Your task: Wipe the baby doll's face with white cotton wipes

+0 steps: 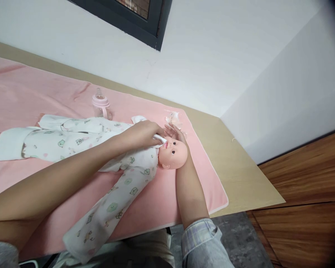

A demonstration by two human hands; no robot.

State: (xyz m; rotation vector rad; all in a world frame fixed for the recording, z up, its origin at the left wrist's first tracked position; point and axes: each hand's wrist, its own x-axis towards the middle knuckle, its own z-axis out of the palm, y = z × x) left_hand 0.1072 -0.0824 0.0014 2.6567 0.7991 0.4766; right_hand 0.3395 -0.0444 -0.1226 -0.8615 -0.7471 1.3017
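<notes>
A bald baby doll [179, 154] lies on its back on a pink blanket [156, 201], its head to the right. It wears a white printed outfit [134, 173], one sleeve hanging over the table's near edge. My left hand [146, 134] is closed on a folded white cloth [159, 140], which touches the doll's mouth and chin; whether it is a tissue or fabric I cannot tell. My right forearm passes beneath the doll's head, and my right hand [174, 132] rests beyond it with fingers stretched out, partly hidden by the head.
Behind the doll stands a baby bottle [100, 104] with a pink collar. A clear plastic packet [174, 117] with something white lies past my right hand. The wooden table [226, 160] meets a white wall at the back; wood-grain panels [309, 178] stand right.
</notes>
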